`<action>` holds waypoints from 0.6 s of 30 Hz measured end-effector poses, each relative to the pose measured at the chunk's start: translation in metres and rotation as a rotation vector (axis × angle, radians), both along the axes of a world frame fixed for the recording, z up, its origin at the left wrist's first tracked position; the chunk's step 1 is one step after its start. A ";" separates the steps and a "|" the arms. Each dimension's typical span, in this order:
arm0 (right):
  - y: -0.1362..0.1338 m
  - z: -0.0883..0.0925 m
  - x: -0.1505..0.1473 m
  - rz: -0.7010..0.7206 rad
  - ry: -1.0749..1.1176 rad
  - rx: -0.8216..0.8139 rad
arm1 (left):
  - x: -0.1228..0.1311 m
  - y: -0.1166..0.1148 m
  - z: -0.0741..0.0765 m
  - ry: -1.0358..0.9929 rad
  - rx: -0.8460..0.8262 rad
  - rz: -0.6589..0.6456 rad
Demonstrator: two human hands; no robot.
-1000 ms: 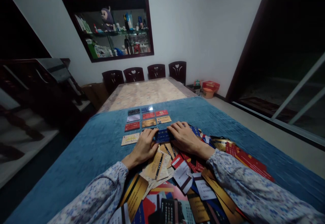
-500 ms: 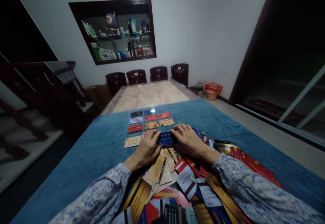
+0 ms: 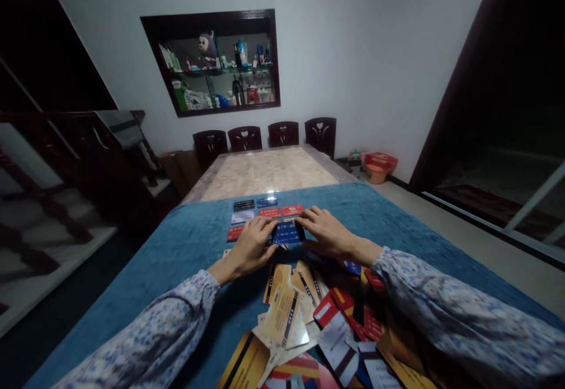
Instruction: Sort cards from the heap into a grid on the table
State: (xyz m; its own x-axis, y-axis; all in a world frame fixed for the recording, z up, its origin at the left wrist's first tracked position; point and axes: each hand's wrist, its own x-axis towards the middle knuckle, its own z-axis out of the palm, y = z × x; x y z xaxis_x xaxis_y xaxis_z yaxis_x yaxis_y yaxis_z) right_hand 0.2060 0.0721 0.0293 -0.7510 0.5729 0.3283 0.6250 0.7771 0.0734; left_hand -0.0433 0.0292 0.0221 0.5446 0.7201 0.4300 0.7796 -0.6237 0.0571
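A dark blue card (image 3: 288, 233) with gold lettering is held between my two hands, its printed face toward me. My left hand (image 3: 249, 245) pinches its left edge with thumb and fingers. My right hand (image 3: 326, 235) has its fingertips at the card's right edge; its thumb is mostly hidden. Beyond them, cards lie in rows: a black card (image 3: 244, 205), a white card (image 3: 242, 217), and red cards (image 3: 269, 212). My hands cover part of these rows. Nearer me, a loose heap holds gold cards (image 3: 281, 312) and a silver-white card (image 3: 339, 342).
A blue cloth (image 3: 189, 248) covers the near part of the table, with the pale stone top (image 3: 273, 168) showing beyond. Several dark chairs (image 3: 283, 133) stand at the far end. A wall niche (image 3: 212, 62) holds bottles and a plush toy. An orange bucket (image 3: 375, 173) sits on the floor.
Both hands have moved forward, away from the heap, carrying the blue card over the laid-out rows. The view has shifted slightly, and more of the gold cards shows below my hands.
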 end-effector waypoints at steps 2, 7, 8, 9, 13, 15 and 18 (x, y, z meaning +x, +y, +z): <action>0.015 0.002 -0.008 0.022 0.019 -0.004 | -0.007 0.010 0.006 0.000 -0.006 0.012; 0.053 0.004 -0.028 0.096 0.060 -0.026 | -0.026 0.036 0.014 0.027 -0.040 0.075; 0.060 0.004 -0.032 0.106 0.063 -0.031 | -0.029 0.041 0.015 0.037 -0.045 0.093; 0.067 0.004 -0.035 0.115 0.064 -0.035 | -0.032 0.047 0.015 0.047 -0.049 0.109; 0.095 0.001 -0.050 0.129 0.057 -0.049 | -0.044 0.071 0.014 0.087 -0.079 0.147; 0.109 -0.002 -0.058 0.114 0.051 -0.057 | -0.048 0.085 0.013 0.102 -0.092 0.168; 0.130 -0.007 -0.069 0.084 0.045 -0.088 | -0.052 0.104 0.012 0.121 -0.105 0.206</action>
State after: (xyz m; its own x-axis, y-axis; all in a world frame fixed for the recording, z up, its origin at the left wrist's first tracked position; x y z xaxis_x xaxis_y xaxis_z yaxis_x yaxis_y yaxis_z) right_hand 0.1371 0.2020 0.0225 -0.7829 0.5372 0.3138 0.5590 0.8288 -0.0244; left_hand -0.0953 0.1332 0.0336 0.4249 0.8585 0.2873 0.8946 -0.4467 0.0117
